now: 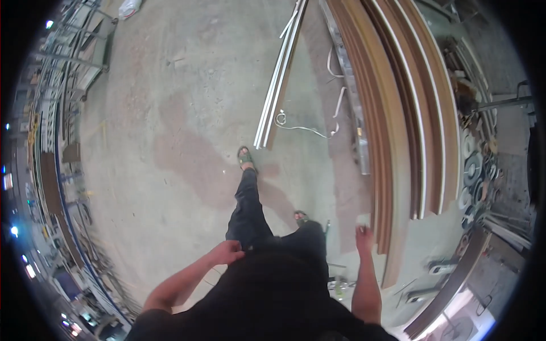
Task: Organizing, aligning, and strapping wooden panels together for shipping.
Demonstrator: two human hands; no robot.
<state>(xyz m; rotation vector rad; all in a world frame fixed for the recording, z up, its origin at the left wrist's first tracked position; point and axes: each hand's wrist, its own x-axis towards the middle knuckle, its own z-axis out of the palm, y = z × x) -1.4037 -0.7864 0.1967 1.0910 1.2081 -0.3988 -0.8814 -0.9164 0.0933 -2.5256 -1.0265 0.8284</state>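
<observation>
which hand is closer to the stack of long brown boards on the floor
Right. The right hand hangs just beside the near end of the brown boards, nearly at their edge. The left hand sits by the left thigh, across the body from them.

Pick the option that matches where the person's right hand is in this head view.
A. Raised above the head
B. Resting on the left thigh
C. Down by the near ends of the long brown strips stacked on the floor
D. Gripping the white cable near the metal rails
C: the right hand hangs beside the near ends of the brown strips, while the left hand is by the thigh.
</observation>
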